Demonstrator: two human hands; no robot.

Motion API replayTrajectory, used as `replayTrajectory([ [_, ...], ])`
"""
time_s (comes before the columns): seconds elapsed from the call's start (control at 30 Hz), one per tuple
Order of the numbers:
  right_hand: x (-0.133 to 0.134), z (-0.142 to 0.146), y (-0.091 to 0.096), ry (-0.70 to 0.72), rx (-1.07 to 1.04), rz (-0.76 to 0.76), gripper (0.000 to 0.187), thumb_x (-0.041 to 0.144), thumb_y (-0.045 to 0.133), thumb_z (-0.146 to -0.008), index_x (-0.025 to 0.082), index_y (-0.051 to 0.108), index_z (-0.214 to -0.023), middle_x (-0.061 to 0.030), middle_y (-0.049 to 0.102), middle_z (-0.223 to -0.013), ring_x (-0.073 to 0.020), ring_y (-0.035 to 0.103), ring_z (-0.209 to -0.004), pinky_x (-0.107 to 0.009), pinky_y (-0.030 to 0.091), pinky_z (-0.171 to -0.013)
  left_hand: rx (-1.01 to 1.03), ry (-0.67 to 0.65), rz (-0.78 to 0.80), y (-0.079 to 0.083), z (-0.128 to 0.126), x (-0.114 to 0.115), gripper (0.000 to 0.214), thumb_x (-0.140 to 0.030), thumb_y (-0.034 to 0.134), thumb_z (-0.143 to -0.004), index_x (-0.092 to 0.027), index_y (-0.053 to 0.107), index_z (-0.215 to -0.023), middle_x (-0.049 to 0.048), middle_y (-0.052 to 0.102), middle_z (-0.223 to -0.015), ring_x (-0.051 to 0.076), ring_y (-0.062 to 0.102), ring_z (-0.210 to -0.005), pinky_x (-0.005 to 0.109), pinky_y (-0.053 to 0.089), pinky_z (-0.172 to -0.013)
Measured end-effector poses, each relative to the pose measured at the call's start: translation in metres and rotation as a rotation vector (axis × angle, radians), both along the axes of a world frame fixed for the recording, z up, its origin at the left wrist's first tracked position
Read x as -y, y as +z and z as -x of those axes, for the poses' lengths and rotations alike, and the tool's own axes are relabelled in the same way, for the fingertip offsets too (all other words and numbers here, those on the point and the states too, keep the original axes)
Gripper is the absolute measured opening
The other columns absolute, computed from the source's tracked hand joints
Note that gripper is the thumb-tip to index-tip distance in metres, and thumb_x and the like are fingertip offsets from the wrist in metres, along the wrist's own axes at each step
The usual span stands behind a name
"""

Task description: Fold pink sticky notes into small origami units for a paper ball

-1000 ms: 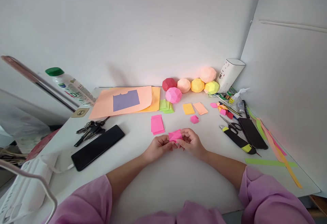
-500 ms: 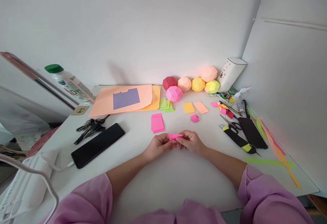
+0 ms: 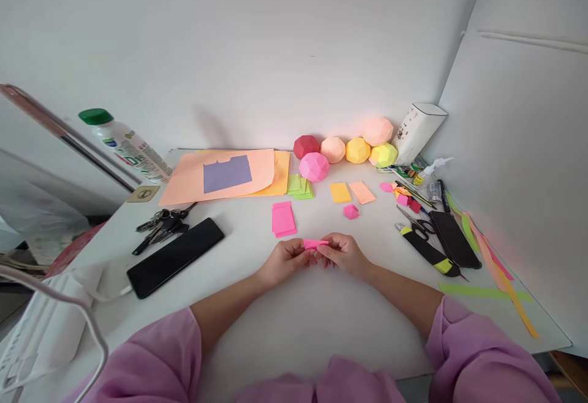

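Between my two hands is a small folded piece of pink paper (image 3: pixel 315 244), held just above the white table. My left hand (image 3: pixel 285 261) pinches its left end, thumb in front. On the other end my right hand (image 3: pixel 342 252) is closed, its thumb pressed along the lower edge. The fingers hide part of the paper. Behind my left hand lies a stack of pink paper slips (image 3: pixel 283 219). A small folded pink paper piece (image 3: pixel 351 211) rests beyond my right hand.
Faceted paper balls (image 3: pixel 314 166) line the wall. Green slips (image 3: pixel 301 187) lie near large orange sheets (image 3: pixel 264 170). At left are a phone (image 3: pixel 176 257), keys (image 3: pixel 166 225) and a bottle (image 3: pixel 126 146). Scissors (image 3: pixel 420 226), a utility knife (image 3: pixel 427 253) and paper strips (image 3: pixel 487 293) occupy the right.
The pink paper between my fingers looks flatter and narrower than before. My hands have stayed in nearly the same place; the camera view has shifted slightly.
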State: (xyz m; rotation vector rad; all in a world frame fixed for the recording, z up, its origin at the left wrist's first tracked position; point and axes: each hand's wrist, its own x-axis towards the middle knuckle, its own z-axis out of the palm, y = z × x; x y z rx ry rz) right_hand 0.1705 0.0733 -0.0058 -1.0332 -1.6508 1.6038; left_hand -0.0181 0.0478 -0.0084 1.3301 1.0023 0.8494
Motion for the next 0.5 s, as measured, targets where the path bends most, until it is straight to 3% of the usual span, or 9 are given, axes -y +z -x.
replayTrajectory([
  [0.5,-0.0005,-0.0003,0.0012,0.007,-0.013,0.025,0.026,0.040,0.059,-0.082,0.014,0.060,-0.087,-0.0043,0.067,-0.073,-0.0113,0.060,-0.054,-0.021,0.042,-0.046,-0.025,-0.030,-0.013,0.0029,0.0002,-0.0005,0.028,-0.040,0.053,-0.084,-0.014,0.065,-0.084,0.0027,0.066,-0.071,0.013,0.061,-0.067,0.024,0.049,-0.065],
])
